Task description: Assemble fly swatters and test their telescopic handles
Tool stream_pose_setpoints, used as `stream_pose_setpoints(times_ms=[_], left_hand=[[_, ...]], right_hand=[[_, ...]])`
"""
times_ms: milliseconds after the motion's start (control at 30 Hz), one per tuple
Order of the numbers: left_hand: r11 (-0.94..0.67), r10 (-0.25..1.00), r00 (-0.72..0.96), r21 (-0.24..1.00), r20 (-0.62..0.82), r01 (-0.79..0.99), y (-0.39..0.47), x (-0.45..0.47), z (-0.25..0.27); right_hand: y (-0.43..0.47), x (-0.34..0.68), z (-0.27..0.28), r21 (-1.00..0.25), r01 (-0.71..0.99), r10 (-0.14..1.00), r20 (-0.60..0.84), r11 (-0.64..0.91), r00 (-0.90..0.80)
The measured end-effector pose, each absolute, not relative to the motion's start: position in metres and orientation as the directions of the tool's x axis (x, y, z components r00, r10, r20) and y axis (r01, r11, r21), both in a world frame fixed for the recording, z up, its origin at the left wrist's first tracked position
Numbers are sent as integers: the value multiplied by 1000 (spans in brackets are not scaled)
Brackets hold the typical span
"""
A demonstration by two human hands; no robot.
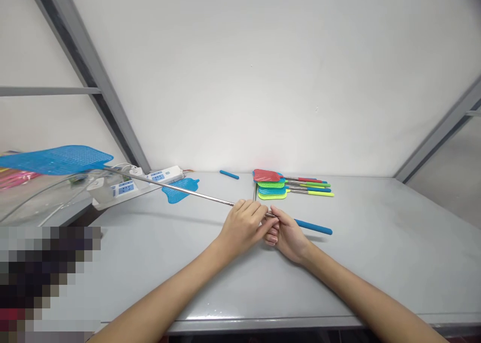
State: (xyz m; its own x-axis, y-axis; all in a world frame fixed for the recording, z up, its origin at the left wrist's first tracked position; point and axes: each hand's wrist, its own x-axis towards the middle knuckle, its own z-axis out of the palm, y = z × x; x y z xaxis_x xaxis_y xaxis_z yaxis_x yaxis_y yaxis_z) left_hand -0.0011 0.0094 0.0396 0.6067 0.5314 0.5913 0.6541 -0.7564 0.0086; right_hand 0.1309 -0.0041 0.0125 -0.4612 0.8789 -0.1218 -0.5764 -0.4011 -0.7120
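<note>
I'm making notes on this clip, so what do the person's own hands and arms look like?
The left hand and right hand are bare: no gloves, no rings visible. The left forearm and right forearm show no sleeves or watch.

Left hand (243, 224) back up, fingers curled; right hand (290, 238) thumb uppermost, fingers curled; forearms (169, 294) angled inward, hands together.

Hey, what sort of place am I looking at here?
Probably a workshop or other work station: a gray worktable, one blue fly swatter held above it, and a stack of colorful swatters toward the back.
</note>
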Motion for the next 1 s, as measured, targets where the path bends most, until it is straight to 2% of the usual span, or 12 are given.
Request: stream_pose_setpoints(times_ms=[233, 367, 567, 667, 733, 1000], left_hand=[[-689, 516, 543, -56, 663, 723, 17, -4, 31], [-689, 497, 557, -87, 665, 719, 21, -6, 36], [-701, 541, 501, 33, 675, 712, 25, -7, 46], [-717, 590, 487, 140, 644, 683, 28, -7, 48], [-713, 613, 494, 164, 617, 681, 30, -9, 49], [-711, 554, 548, 14, 626, 703, 34, -17, 51]], right_hand=[[-8, 128, 20, -782, -481, 847, -109, -396, -521], [-8, 127, 28, -813, -467, 866, -87, -347, -492], [-9, 127, 31, -862, -420, 843, -17, -285, -538], [-10, 129, 33, -874, -418, 842, 18, -249, -539], [-11, 129, 34, -883, -410, 845, 29, -228, -534], [-12, 128, 37, -903, -400, 870, 63, -159, -489]])
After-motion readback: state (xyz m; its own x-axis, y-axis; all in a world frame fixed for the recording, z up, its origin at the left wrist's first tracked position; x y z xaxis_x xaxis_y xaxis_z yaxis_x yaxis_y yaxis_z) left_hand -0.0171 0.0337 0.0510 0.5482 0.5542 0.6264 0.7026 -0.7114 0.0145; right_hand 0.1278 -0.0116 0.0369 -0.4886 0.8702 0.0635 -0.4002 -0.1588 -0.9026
